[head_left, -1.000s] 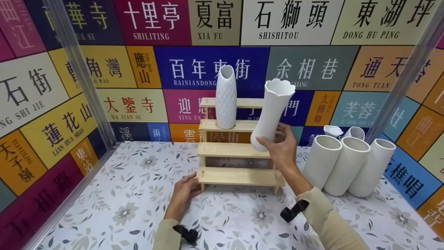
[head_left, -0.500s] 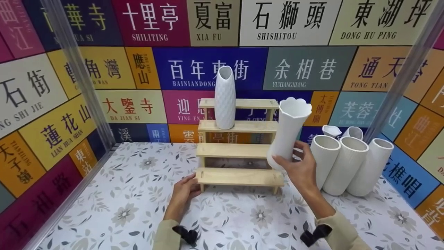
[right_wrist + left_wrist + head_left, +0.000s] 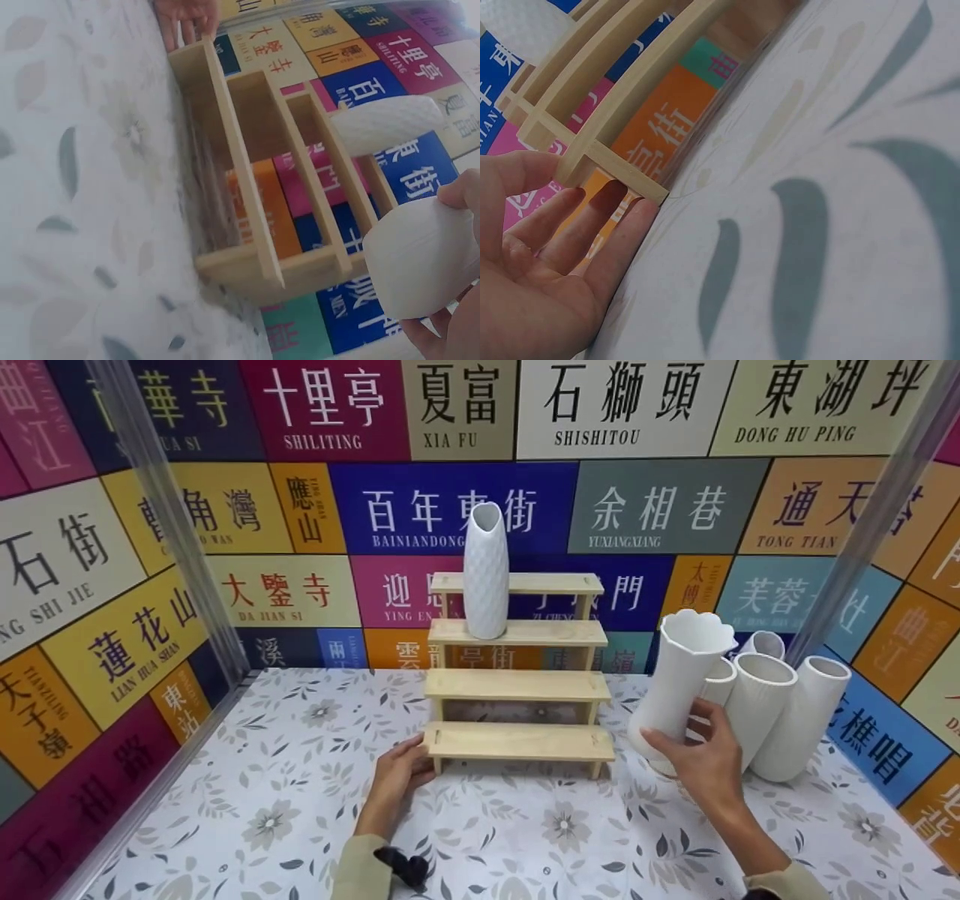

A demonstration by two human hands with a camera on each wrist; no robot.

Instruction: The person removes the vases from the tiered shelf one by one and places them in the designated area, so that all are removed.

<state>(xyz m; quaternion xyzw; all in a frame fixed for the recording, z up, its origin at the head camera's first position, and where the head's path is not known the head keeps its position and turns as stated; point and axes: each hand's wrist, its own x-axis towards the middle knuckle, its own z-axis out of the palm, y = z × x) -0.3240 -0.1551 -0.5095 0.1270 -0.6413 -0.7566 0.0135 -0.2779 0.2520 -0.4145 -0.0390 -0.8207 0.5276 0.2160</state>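
Observation:
My right hand [image 3: 709, 757] grips a white vase [image 3: 686, 675] with a scalloped rim around its lower part. The vase leans slightly right, just right of a light wooden step rack [image 3: 517, 741] and in front of other vases. Whether its base touches the table I cannot tell. In the right wrist view only the vase's lower end [image 3: 416, 259] shows, with thumb and fingers around it. My left hand [image 3: 397, 780] holds the front left corner of the rack; in the left wrist view the thumb [image 3: 532, 171] lies at the shelf's end and the fingers at the leg.
On the rack's second shelf from the top stands a white textured vase [image 3: 486, 577] with a slanted mouth. Several white vases [image 3: 761, 705] stand close together at the right, partly hidden by the held one. A flower-patterned cloth [image 3: 300, 810] covers the table, and signboards [image 3: 457, 510] line the back.
My right hand has carried the scalloped vase right and downward, from in front of the rack to in front of the grouped vases. The left hand keeps its place at the rack.

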